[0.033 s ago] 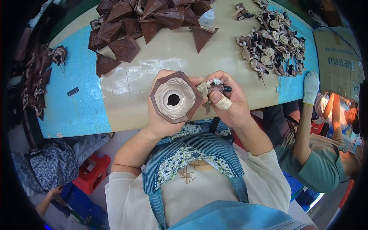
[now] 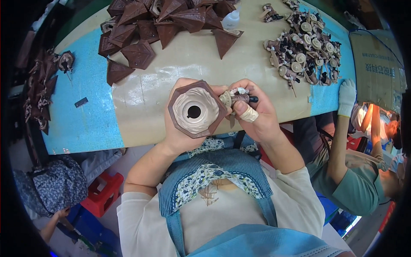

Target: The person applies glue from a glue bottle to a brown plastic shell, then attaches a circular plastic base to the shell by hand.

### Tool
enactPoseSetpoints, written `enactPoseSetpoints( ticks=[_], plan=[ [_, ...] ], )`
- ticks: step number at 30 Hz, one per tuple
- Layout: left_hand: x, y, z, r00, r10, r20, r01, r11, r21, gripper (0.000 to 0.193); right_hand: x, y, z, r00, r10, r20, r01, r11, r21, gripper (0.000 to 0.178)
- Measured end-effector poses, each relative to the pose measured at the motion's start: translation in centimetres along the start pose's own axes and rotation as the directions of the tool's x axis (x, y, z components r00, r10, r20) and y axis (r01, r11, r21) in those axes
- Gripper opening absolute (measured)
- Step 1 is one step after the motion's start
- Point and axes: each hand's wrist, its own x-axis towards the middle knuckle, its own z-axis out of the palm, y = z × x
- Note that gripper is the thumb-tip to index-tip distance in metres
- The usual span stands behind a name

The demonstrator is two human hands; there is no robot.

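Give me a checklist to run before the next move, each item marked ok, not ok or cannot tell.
1. Left hand supports the hollow piece: ok, wrapped around its side.
2. Hollow piece's opening uncovered: ok, a dark hole shows at its centre.
3. Right hand has its grip on the figurine: ok, held between thumb and fingers.
4. Figurine attached to the hollow piece: cannot tell, fingers hide where they meet.
5. Right thumb bare: not ok, tape wraps it.
6. Bottle apart from both hands: ok.

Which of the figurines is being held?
The figurine in the right hand, just right of the brown-rimmed hexagonal piece; the cluster of figurines at upper right lies on the table.
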Motion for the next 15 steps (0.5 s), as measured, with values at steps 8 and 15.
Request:
enactPoseSetpoints(
  ticks=[8,15],
  plan=[
    [1.0,1.3,-1.5,0.993,-0.055,0.105,0.054,0.998,0.010,0.068,0.0,-1.9,-1.1,0.966,-0.234,0.107,0.257,0.892,-0.372,0.027],
    [1.1,2.5,-0.6,0.944,-0.246,0.219,0.228,0.968,0.105,0.082,0.7,-6.0,-0.6,0.805,-0.376,0.458,0.593,0.498,-0.633,0.027]
  ],
)
